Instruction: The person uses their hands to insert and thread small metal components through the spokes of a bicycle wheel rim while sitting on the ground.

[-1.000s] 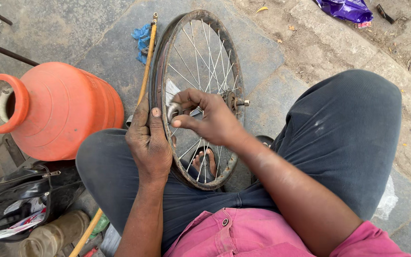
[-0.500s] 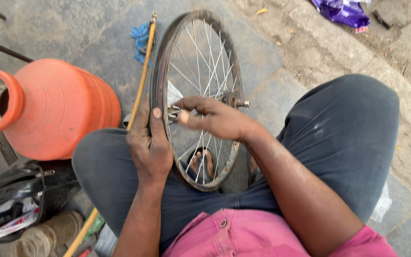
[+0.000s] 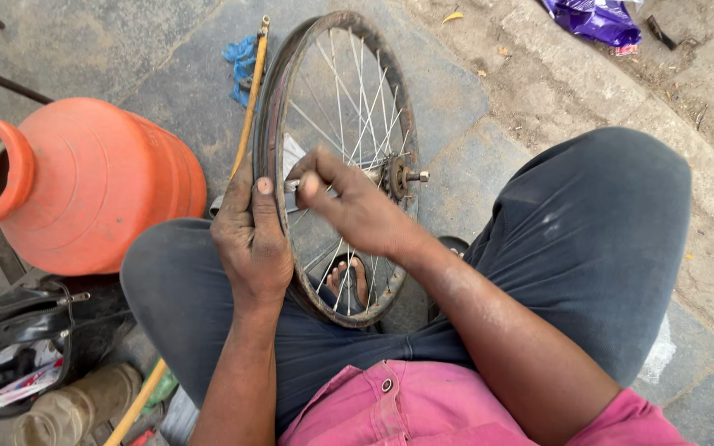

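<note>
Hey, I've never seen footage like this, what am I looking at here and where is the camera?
The camera sits on a person's head and looks down at their own lap and two bare hands. They sit on a stone pavement with knees apart. Between the legs stands a bicycle wheel, upright, with thin metal spokes. The left hand grips the wheel's rim. The right hand reaches in among the spokes near the hub and pinches a small metal tool; its kind is too small to tell. To the left lies a big orange plastic container on its side. A purple bag lies at the top right.
</note>
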